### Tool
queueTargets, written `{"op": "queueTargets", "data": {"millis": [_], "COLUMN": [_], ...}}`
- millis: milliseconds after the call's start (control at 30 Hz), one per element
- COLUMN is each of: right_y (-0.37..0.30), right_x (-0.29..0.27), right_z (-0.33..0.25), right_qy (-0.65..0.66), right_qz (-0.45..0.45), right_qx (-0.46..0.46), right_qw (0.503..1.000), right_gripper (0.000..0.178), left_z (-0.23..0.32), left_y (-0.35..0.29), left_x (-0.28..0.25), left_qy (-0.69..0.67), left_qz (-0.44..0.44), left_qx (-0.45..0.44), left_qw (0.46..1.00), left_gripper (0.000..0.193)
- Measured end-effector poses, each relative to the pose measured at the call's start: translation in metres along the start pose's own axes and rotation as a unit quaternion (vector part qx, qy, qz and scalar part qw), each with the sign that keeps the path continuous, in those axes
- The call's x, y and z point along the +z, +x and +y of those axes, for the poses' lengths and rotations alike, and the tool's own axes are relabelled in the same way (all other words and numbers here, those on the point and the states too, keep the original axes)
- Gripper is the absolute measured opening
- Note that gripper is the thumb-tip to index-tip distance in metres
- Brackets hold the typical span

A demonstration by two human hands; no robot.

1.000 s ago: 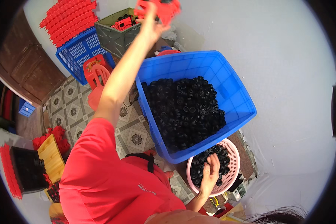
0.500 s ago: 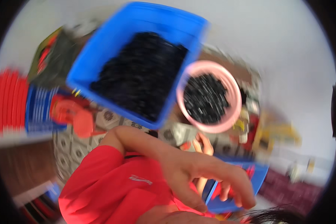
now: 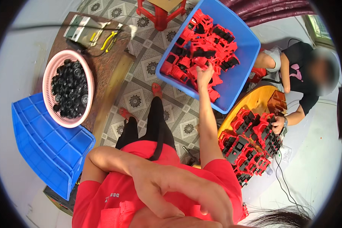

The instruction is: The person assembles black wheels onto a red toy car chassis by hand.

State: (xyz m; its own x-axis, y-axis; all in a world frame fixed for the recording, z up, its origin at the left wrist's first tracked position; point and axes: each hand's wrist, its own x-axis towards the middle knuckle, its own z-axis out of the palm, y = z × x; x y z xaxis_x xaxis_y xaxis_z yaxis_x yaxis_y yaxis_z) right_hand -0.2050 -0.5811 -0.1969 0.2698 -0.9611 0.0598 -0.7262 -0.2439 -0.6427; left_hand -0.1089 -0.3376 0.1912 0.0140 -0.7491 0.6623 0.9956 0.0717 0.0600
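My right hand (image 3: 205,76) reaches into a large blue bin (image 3: 241,81). The fingers are closed on a red-and-black plastic part (image 3: 201,54), shaped rather like a toy vehicle body, which is slightly blurred. Several similar parts (image 3: 220,41) lie heaped around it. My left hand (image 3: 190,186) is raised close in front of my red shirt, nearest the camera. Its thumb and bent fingers stand apart with nothing visible between them, though the fingertips are partly out of sight.
At left, a pink basket (image 3: 89,87) of black wheel-like pieces stands by a brown table (image 3: 114,72) with pliers (image 3: 109,40); a blue crate (image 3: 45,140) lies below. At right, a co-worker's hand (image 3: 279,124) touches red-and-black parts on a round wooden table (image 3: 231,114).
The view has swung from the bin of black pieces and pink basket to the bin of red parts. My right hand is now among those parts. My left hand stays raised.
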Motion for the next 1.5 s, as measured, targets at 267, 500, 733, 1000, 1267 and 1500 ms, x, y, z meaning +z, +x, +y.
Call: {"op": "queueTargets", "data": {"millis": [267, 500, 733, 1000, 1267, 1500], "right_y": [0.142, 0.095, 0.037, -0.085, -0.172, -0.247], "right_x": [0.071, 0.120, 0.013, -0.076, -0.002, 0.177], "right_z": [0.030, 0.004, -0.020, -0.173, -0.262, -0.385], "right_qy": [-0.117, -0.330, 0.376, 0.688, 0.275, 0.142], "right_qz": [-0.165, -0.399, -0.349, -0.608, -0.868, -0.563], "right_qx": [-0.114, -0.190, 0.153, 0.353, 0.084, -0.522], "right_qw": [0.973, 0.834, 0.845, 0.180, 0.406, 0.625], "right_gripper": [0.118, 0.111, 0.090, 0.083, 0.062, 0.026], "left_z": [-0.011, -0.005, -0.002, 0.021, 0.052, 0.052], "left_y": [0.012, -0.007, -0.088, -0.194, -0.268, -0.369], "left_x": [-0.092, -0.140, -0.188, -0.150, 0.006, 0.076], "left_qy": [0.035, 0.156, 0.343, 0.302, 0.318, 0.235], "left_qz": [0.126, 0.407, 0.642, 0.583, 0.542, 0.626], "left_qx": [-0.005, -0.138, -0.166, 0.026, 0.344, 0.499], "left_qw": [0.991, 0.889, 0.665, 0.754, 0.698, 0.551], "left_gripper": [0.028, 0.044, 0.045, 0.083, 0.100, 0.065]}}
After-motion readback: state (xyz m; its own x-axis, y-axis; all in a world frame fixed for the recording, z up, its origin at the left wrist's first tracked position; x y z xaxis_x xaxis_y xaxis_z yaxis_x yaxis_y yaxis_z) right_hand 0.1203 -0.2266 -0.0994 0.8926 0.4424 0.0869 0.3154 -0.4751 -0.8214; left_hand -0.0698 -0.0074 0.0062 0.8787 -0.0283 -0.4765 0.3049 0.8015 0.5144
